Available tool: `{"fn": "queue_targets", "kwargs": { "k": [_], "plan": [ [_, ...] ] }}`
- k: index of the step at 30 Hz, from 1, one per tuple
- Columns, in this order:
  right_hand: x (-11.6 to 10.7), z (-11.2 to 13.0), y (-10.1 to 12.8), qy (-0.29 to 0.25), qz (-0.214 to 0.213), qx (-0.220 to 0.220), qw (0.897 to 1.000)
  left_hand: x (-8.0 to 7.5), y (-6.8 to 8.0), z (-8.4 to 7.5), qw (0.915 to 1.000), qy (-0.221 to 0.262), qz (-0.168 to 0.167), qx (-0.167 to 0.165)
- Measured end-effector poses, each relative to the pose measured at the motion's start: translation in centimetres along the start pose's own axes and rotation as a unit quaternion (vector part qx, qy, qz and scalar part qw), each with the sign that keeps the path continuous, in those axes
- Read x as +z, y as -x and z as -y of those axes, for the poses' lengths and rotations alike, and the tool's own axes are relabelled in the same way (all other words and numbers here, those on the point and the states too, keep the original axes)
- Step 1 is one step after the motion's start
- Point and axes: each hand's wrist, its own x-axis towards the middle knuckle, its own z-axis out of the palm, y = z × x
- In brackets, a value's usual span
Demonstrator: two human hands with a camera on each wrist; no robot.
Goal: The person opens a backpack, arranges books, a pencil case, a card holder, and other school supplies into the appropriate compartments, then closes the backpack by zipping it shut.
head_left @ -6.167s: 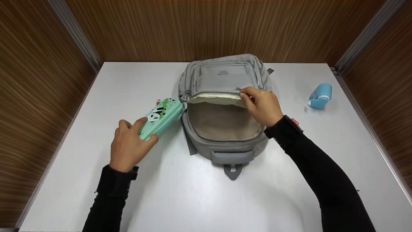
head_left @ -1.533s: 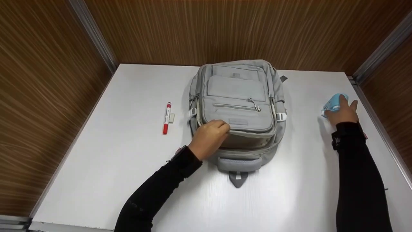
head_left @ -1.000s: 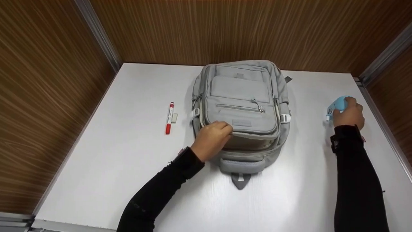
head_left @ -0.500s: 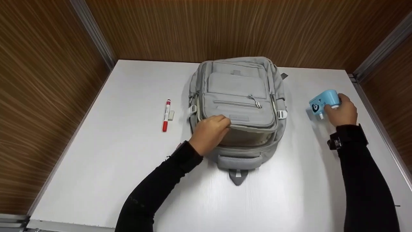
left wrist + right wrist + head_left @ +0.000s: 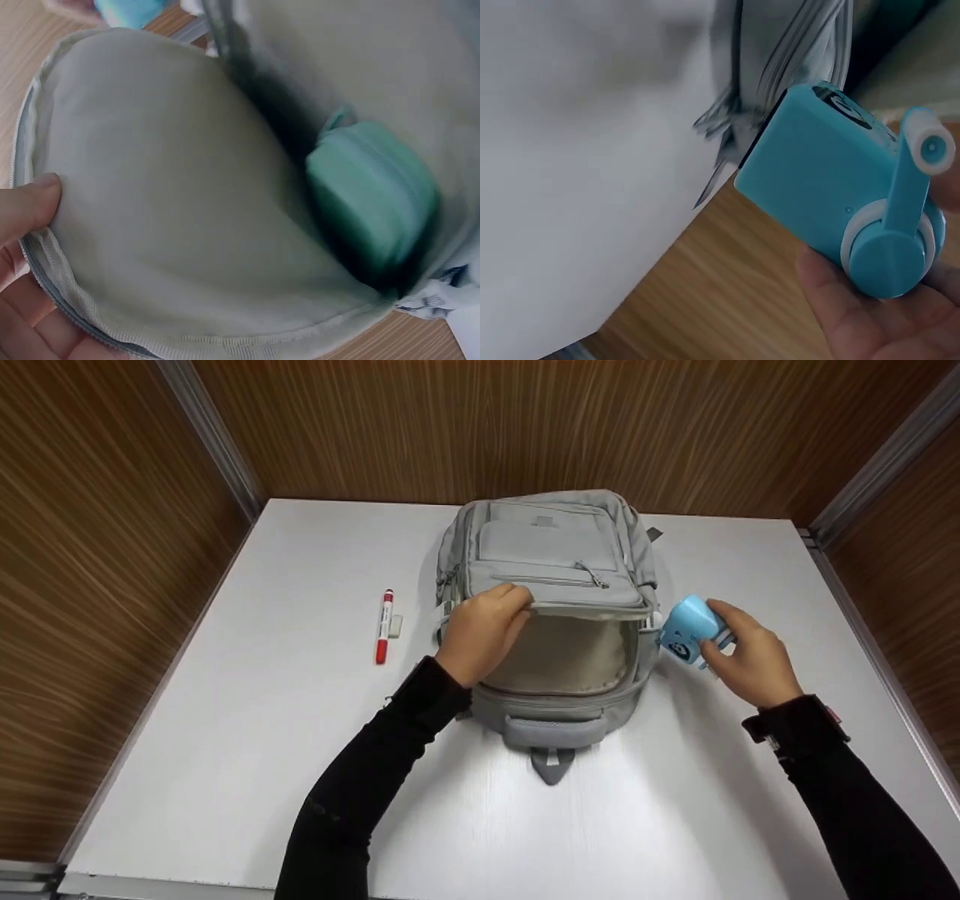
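Observation:
A grey backpack (image 5: 555, 727) lies on the white table with its main compartment unzipped. My left hand (image 5: 484, 634) pinches the edge of its front flap (image 5: 555, 574) and holds it raised. In the left wrist view the thumb lies on the flap's beige lining (image 5: 165, 187), and a green pencil case (image 5: 371, 191) sits inside the compartment. My right hand (image 5: 754, 656) grips a light-blue crank pencil sharpener (image 5: 690, 628) with a panda print, in the air beside the backpack's right side. Its crank handle (image 5: 907, 180) points toward the right wrist camera.
Left of the backpack, a red-and-white marker (image 5: 385, 626) and a small pale eraser (image 5: 395, 626) lie side by side on the table (image 5: 285, 720). Brown wood-grain panels (image 5: 525, 427) stand behind and at both sides.
My right hand has picked up the pencil sharpener from the far right and brought it left to the backpack. My left hand has lifted the flap higher. Earlier, the left hand held the green pencil case.

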Motion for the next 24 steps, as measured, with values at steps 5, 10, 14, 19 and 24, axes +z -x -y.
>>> {"fn": "queue_targets", "kwargs": {
  "k": [5,10,14,19,24],
  "plan": [
    [1.9,2.3,0.8,0.041,-0.029,-0.126,0.991,-0.7,-1.1,0.0,0.9995,0.012,-0.010,-0.028],
    [4.0,4.2,0.0,0.092,-0.042,-0.255,0.962,-0.7,-1.2,0.2,0.9993,0.011,-0.006,-0.036],
    [5.9,5.3,-1.5,0.109,-0.027,-0.282,0.953,-0.6,-1.0,0.4,0.9990,0.011,-0.007,-0.043],
    [8.2,6.2,-3.9,0.136,-0.009,-0.283,0.949,-0.5,-0.9,0.5,0.9988,0.012,-0.008,-0.046],
    [10.4,6.8,-6.0,0.148,-0.020,-0.292,0.945,-0.5,-0.9,0.5,0.9989,0.010,-0.010,-0.044]
  ]
}}
